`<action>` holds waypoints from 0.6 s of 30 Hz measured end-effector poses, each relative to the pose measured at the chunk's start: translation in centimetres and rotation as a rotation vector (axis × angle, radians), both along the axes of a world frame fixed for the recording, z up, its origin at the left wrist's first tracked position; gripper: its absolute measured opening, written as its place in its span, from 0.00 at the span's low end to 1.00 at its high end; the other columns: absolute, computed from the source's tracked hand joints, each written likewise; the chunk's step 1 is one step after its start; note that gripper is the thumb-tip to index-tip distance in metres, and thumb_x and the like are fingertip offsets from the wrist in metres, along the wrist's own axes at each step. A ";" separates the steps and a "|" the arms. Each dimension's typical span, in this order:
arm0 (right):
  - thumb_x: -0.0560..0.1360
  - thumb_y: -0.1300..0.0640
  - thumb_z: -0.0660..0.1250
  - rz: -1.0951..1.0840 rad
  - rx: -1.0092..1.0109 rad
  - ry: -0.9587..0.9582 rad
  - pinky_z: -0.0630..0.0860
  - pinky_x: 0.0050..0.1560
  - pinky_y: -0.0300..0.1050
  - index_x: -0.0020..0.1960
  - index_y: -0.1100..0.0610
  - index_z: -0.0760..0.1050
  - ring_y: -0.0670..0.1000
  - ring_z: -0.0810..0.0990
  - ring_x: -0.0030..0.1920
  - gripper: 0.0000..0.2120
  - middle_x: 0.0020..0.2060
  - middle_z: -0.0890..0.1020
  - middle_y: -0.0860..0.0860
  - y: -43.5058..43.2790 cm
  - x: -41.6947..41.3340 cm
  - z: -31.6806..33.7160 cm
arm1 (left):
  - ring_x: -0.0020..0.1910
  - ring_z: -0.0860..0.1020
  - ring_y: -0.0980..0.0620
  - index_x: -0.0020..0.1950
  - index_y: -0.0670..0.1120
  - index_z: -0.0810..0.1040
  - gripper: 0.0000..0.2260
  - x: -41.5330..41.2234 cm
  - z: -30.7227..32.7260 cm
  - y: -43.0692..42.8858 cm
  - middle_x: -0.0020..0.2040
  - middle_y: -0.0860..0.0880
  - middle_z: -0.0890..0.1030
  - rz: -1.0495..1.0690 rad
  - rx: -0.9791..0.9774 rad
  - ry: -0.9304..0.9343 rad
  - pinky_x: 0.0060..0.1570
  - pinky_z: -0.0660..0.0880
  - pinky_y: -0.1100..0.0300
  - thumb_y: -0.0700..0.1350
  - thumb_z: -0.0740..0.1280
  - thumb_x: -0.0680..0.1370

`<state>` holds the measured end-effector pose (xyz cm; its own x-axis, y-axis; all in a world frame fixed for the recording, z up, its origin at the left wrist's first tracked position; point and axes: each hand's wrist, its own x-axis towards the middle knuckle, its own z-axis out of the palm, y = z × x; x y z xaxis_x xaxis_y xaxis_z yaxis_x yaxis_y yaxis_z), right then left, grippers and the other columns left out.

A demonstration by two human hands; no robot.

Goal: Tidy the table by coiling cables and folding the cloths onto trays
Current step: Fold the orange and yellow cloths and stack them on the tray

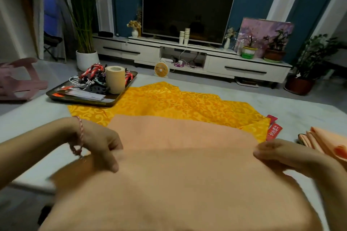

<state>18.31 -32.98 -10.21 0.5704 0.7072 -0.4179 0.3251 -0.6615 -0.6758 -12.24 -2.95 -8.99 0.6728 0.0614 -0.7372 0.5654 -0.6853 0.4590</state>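
- Step in hand: folding the peach cloth [178,178], which lies at the near middle of the table [33,118], its far part over the yellow patterned cloth [169,101].
- Left hand [99,146]: fingers curled, pinching the cloth's left edge at the crease.
- Right hand [281,155]: thumb and fingers clamped on its right edge.
- Next move, as judged: carry both pinched ends over evenly, edges aligned, then stack with the folded cloths [323,142], near right.
- Far left: tray [80,101] holding cables [88,78].
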 end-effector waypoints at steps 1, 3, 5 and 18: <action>0.77 0.58 0.64 -0.049 0.048 -0.054 0.67 0.29 0.37 0.38 0.58 0.75 0.45 0.71 0.27 0.09 0.27 0.74 0.49 1.0 -0.1 -0.3 | 0.36 0.79 0.59 0.41 0.47 0.80 0.03 0.9 -0.2 0.7 0.38 0.53 0.82 0.074 0.054 -0.048 0.40 0.75 0.67 0.44 0.70 0.74; 0.78 0.60 0.63 -0.124 0.139 -0.218 0.65 0.32 0.40 0.38 0.61 0.75 0.49 0.70 0.31 0.10 0.29 0.73 0.52 3.0 0.5 -1.3 | 0.31 0.75 0.57 0.35 0.48 0.75 0.10 3.2 -1.2 3.0 0.32 0.52 0.76 0.167 0.266 -0.218 0.34 0.70 0.67 0.47 0.70 0.74; 0.77 0.61 0.63 -0.184 0.167 -0.443 0.62 0.32 0.44 0.36 0.62 0.73 0.52 0.71 0.32 0.12 0.30 0.74 0.55 4.8 1.3 -2.2 | 0.33 0.71 0.54 0.34 0.46 0.73 0.12 5.6 -2.3 4.3 0.32 0.50 0.73 0.224 0.439 -0.371 0.33 0.66 0.64 0.49 0.70 0.74; 0.74 0.63 0.61 -0.442 0.127 -0.662 0.63 0.38 0.44 0.30 0.58 0.66 0.60 0.74 0.42 0.14 0.42 0.79 0.65 9.3 5.3 -7.0 | 0.47 0.77 0.49 0.43 0.44 0.80 0.03 11.0 -6.5 8.1 0.43 0.48 0.80 0.348 0.516 -0.747 0.51 0.73 0.57 0.43 0.69 0.75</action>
<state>23.64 -23.69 -17.24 0.9095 0.3777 0.1737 0.4110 -0.7535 -0.5131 -1.26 5.15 -15.45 0.8398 0.5409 0.0461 0.4589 -0.7528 0.4719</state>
